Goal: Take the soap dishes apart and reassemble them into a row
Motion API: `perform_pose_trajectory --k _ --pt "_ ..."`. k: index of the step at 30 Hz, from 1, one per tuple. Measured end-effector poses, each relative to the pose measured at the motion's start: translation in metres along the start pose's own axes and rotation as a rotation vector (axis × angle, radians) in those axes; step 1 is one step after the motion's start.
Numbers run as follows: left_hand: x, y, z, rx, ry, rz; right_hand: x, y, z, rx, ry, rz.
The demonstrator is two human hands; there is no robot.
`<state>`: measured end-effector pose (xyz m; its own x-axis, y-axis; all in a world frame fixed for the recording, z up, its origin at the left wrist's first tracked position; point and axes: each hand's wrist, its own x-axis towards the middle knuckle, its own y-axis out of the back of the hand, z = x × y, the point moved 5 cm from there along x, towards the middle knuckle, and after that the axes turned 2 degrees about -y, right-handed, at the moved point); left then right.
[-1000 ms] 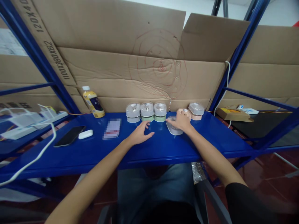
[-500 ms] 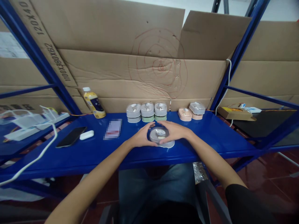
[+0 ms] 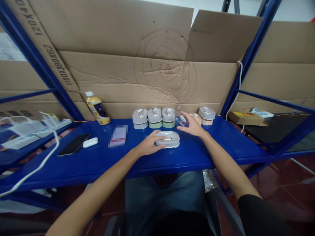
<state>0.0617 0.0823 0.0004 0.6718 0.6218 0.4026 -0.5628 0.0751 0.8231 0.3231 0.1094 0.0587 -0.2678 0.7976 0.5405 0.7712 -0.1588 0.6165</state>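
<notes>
A grey oval box with a pale light piece in its top opening rests on the blue table near its front edge. My left hand grips this box from its left end, fingers behind and over the top, thumb at the front. Above the table, to the right and behind, my right hand holds a clear plastic cover tilted between thumb and fingers. That cover is in front of a peach box, which my right hand partly hides.
Three stacked boxes with clear covers, one pair grey and two grey-green, line the back. Another grey-peach stack stands at right. A yellow drink bottle, a phone, a white earbud case and a blurred packet are at left.
My right hand has lifted the clear cover off the grey box and carried it back and to the right. My left hand stays at the box's left end.
</notes>
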Motion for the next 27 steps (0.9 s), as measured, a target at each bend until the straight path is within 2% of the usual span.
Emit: perform_pose_trajectory --k 3,8,10,12,14,17,20,23,27 --pt "0.002 0.001 -0.007 -0.011 0.042 0.052 0.001 -0.002 0.015 -0.006 -0.043 0.026" --pt "0.003 0.023 -0.025 -0.089 0.172 0.412 0.002 -0.007 0.023 -0.021 -0.056 0.055" --pt "0.001 0.03 -0.025 -0.069 0.183 0.464 0.002 -0.008 0.023 -0.019 -0.051 0.066" --pt "0.002 0.028 -0.017 -0.022 0.118 0.364 0.002 -0.009 0.023 -0.008 -0.051 0.06" --pt "0.002 0.02 -0.006 0.016 0.042 0.185 0.001 -0.01 0.019 0.007 -0.033 0.048" --pt "0.0 0.007 0.004 0.025 0.014 0.02 -0.002 -0.012 0.005 0.018 0.067 -0.029" --pt "0.001 0.0 0.003 -0.003 0.047 0.017 -0.005 -0.023 -0.015 0.009 0.186 -0.194" --pt "0.003 -0.006 -0.008 -0.082 0.139 0.044 -0.007 -0.038 -0.033 -0.01 0.283 -0.331" --pt "0.004 -0.011 -0.016 -0.201 0.17 0.063 -0.01 -0.058 -0.044 -0.021 0.34 -0.459"
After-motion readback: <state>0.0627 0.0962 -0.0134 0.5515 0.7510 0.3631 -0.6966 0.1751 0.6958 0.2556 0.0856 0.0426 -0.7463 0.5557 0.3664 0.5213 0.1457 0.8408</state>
